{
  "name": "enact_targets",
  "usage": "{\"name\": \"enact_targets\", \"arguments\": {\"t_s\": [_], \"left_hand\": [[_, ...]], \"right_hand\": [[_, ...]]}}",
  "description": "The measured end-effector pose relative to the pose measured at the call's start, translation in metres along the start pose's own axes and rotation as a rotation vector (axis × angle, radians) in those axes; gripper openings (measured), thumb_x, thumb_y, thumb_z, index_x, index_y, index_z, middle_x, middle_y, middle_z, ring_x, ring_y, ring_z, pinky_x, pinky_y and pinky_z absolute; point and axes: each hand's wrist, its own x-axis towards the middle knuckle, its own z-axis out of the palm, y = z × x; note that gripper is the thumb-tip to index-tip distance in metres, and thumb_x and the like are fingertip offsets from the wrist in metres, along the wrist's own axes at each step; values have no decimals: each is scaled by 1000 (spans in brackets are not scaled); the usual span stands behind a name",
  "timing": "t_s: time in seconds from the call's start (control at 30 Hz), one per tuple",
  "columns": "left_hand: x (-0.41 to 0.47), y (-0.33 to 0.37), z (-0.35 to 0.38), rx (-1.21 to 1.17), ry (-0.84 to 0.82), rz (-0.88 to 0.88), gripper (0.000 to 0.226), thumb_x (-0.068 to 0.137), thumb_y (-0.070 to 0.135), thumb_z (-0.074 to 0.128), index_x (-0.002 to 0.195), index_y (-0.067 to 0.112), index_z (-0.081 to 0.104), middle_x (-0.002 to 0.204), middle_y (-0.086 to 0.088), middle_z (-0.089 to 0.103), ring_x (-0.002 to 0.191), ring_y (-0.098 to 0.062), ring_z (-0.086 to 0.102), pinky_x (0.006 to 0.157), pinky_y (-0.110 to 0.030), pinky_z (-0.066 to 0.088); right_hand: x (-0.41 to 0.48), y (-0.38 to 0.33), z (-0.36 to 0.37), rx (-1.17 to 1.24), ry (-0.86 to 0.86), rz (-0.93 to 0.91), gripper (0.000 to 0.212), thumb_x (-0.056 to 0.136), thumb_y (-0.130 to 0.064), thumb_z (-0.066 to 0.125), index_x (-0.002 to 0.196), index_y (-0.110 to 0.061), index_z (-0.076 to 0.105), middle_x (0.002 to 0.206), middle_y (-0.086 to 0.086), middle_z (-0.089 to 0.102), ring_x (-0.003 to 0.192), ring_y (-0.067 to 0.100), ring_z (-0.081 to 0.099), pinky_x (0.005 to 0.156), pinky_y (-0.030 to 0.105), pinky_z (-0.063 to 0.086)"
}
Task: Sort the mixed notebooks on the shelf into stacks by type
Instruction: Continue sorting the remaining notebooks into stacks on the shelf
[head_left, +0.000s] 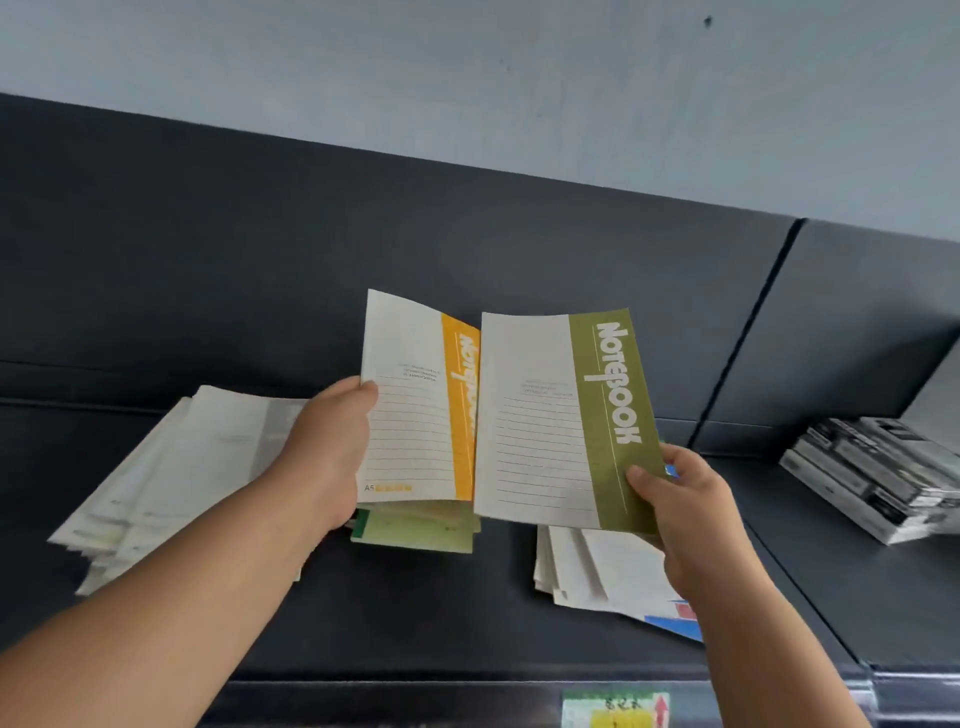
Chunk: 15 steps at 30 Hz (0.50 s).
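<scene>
Above the dark shelf (415, 623), the left hand (327, 447) gripped an orange notebook (410, 415) by its side edge. The right hand (685, 514) pinched a green notebook (561, 426) at its lower corner, just beside the orange one at its 3 o'clock. On the shelf a white pile (171, 478) lay at 9 o'clock, a loose pile (597, 566) at 5 o'clock, and a black-and-white stack (878, 478) far at 3 o'clock.

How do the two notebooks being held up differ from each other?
Band colour: the orange-band notebook has an orange stripe, the olive-band notebook an olive-green one. Grip: the left hand holds the orange-band notebook by its left edge; the right hand pinches the olive-band notebook at its lower right corner. Pose: the orange-band one turns partly away, the olive-band one faces the camera. Both show a white lined panel and "Notebook" lettering along the band.
</scene>
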Motion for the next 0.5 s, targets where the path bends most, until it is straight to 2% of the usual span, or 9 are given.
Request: {"name": "enact_targets", "arguments": {"t_s": [0.17, 0.27, 0.33, 0.4, 0.5], "left_hand": [[-8, -8, 38, 16, -39, -4, 27, 103, 27, 40, 94, 26, 67, 102, -2, 71, 96, -29, 65, 85, -49, 52], [-12, -12, 53, 25, -47, -11, 27, 103, 27, 41, 95, 25, 66, 103, -3, 71, 97, -31, 65, 87, -52, 52], [-15, -14, 60, 36, -47, -11, 26, 103, 28, 40, 97, 25, 66, 103, -3, 71, 97, -31, 65, 85, -50, 52], [-17, -16, 65, 46, -36, -16, 25, 103, 29, 40, 100, 26, 65, 103, -2, 71, 97, -31, 65, 83, -48, 53], [-22, -20, 68, 44, -20, -21, 25, 103, 28, 41, 97, 26, 65, 102, -2, 71, 96, -30, 65, 83, -48, 52]], "right_hand": [[25, 24, -57, -170, 119, 49, 22, 96, -6, 57, 116, -15, 58, 94, 1, 69, 84, 24, 69, 64, 32, 54], [35, 39, -69, -397, 130, 55, 22, 96, -8, 55, 117, -13, 59, 83, -3, 65, 73, 17, 66, 58, 29, 51], [38, 48, -71, -597, 139, 42, 26, 94, -12, 52, 120, -16, 57, 83, -4, 63, 72, 15, 64, 58, 29, 52], [38, 54, -72, -786, 129, 28, 31, 91, -15, 50, 122, -19, 53, 95, 0, 64, 85, 20, 62, 68, 33, 53], [38, 57, -69, -977, 120, -17, 40, 92, -23, 54, 132, -21, 47, 126, 4, 57, 117, 27, 49, 90, 40, 49]]}}
